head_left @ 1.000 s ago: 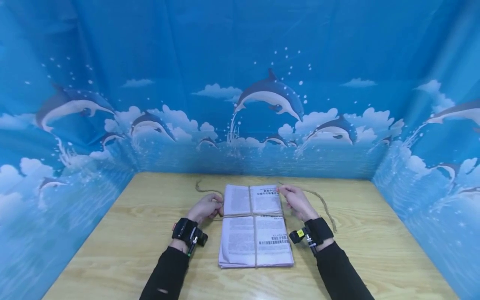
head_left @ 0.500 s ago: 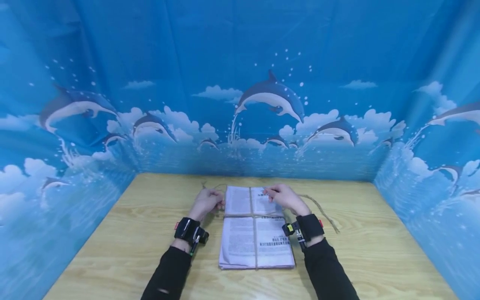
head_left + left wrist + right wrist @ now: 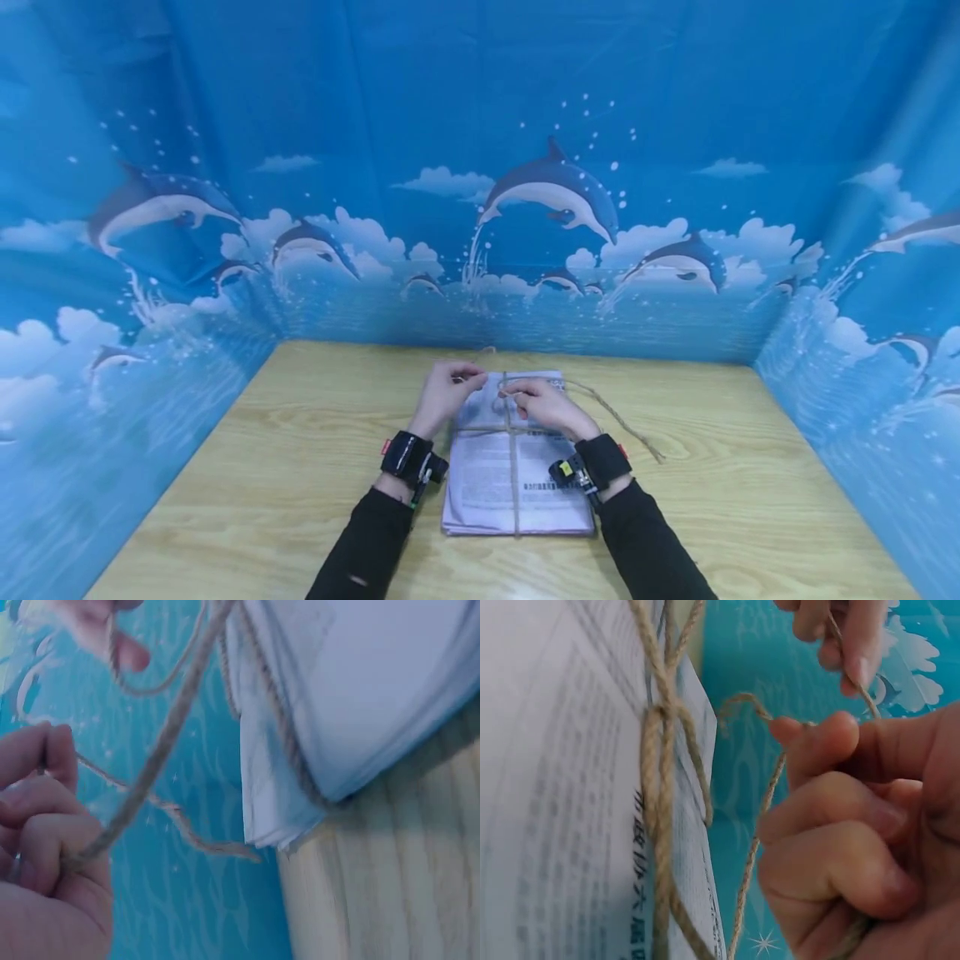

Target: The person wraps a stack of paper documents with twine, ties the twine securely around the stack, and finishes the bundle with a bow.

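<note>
A stack of folded newspapers (image 3: 480, 492) lies on the table, bound crosswise with brown twine (image 3: 514, 475). Above its far half, my left hand (image 3: 442, 396) holds one strand of the twine (image 3: 161, 757) in curled fingers, the strand running taut up to the bundle in the left wrist view. My right hand (image 3: 551, 408) is just to the right, thumb and forefinger pinching another length of twine, its other fingers curled. Where the strands cross on the paper, a twine crossing (image 3: 666, 712) shows in the right wrist view. Fingertips partly hide the pinched strands.
The wooden table (image 3: 300, 467) extends on both sides of the stack. A loose twine end (image 3: 626, 425) trails over it on the right. A blue dolphin-print curtain (image 3: 375, 208) closes off the back and sides. Both wrists wear black straps with cameras.
My left hand has moved right and up from beside the stack to above it. My right hand has moved left over the stack. Both hands are now close together, drawing the twine ends with them.
</note>
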Available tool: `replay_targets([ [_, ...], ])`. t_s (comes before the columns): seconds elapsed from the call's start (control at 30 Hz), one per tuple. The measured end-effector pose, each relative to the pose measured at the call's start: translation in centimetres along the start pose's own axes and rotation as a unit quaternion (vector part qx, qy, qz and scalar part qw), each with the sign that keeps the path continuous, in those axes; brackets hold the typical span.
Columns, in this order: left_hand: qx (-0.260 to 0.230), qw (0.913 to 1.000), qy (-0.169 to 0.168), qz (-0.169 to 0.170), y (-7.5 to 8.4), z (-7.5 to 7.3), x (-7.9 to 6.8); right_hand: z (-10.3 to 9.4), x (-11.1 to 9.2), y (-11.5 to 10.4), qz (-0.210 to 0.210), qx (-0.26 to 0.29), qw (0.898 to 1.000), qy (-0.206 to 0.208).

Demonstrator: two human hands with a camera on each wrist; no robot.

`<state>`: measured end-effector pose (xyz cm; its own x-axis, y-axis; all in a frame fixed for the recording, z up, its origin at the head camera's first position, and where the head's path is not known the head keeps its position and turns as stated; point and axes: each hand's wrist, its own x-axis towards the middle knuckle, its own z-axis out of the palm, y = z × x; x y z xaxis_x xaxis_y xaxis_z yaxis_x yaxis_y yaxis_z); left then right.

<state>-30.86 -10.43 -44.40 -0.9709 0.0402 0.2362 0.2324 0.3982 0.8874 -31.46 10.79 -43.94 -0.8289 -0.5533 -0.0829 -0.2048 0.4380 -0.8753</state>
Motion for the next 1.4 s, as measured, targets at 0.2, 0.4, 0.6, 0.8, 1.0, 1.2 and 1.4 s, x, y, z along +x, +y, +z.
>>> replay_targets([
  [0.2, 0.060, 0.9965, -0.028, 0.051, 0.5, 1.8, -0.4, 0.3, 0.0, -0.5, 0.002, 0.040, 0.998, 0.055],
  [0.4, 0.055, 0.9954, -0.061, 0.049, 0.8, 2.3, -0.7, 0.7, 0.4, 0.2, 0.005, 0.068, 0.991, 0.112],
  [0.6, 0.080, 0.9867, -0.129, 0.059, 0.2, 2.3, -0.5, 0.6, 0.3, 0.3, 0.023, 0.075, 0.991, 0.106],
  [0.8, 0.102, 0.9813, -0.145, 0.075, -0.4, 2.2, -0.5, 0.5, 0.3, 0.5, 0.024, 0.083, 0.993, 0.081],
  [1.0, 0.110, 0.9843, -0.114, 0.079, -0.5, 2.3, -0.3, 0.2, 0.3, 0.5, 0.043, 0.101, 0.991, 0.079],
  [1.2, 0.109, 0.9861, -0.093, 0.084, -0.6, 2.2, -0.3, -0.1, 0.1, 0.4, 0.063, 0.133, 0.986, 0.075],
  [1.4, 0.115, 0.9856, -0.079, 0.096, -0.4, 2.0, -0.3, -0.2, 0.3, 0.6, 0.078, 0.167, 0.978, 0.098],
])
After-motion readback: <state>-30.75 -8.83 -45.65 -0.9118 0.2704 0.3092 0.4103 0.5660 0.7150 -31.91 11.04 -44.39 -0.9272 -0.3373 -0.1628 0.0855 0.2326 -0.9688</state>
